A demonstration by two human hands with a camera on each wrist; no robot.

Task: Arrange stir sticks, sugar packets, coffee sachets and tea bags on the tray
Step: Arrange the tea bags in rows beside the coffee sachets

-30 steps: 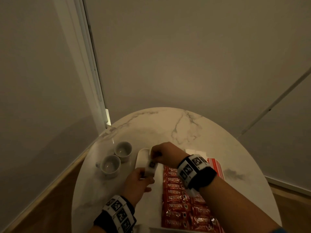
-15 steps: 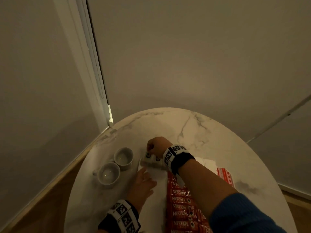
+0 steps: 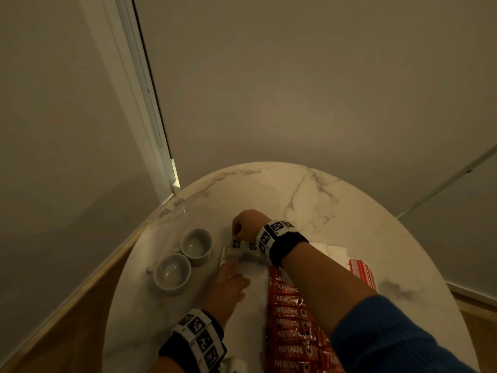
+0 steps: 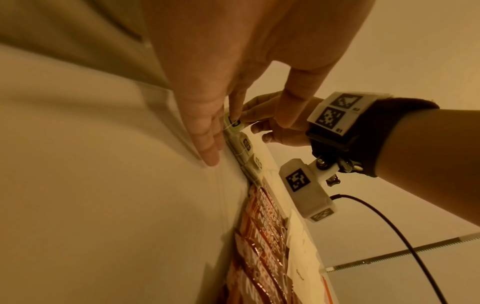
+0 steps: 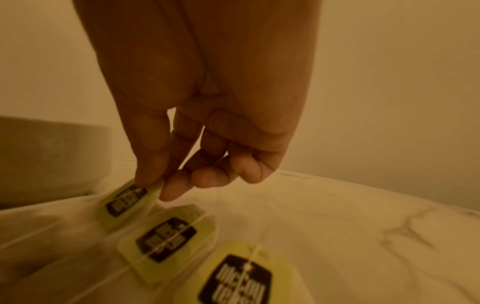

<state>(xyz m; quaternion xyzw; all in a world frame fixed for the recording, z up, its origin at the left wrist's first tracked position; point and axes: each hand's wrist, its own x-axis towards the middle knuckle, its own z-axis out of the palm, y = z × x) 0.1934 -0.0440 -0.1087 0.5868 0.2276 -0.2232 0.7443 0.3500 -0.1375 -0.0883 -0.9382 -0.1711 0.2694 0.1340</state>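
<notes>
Reaching farther across the marble table (image 3: 309, 195), right hand (image 3: 248, 224) pinches a tea-bag tag (image 5: 127, 200); left hand (image 3: 228, 288) lies flat.

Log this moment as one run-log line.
right hand: pinches tea bag tag, setting it in row | left hand: flat on tray | coffee sachets: on tray | cups: beside tray

cups (image 3: 185, 258): 2 | tea bags (image 5: 166, 239): 3 (tags counted) | hands (image 3: 248, 224): 2
</notes>
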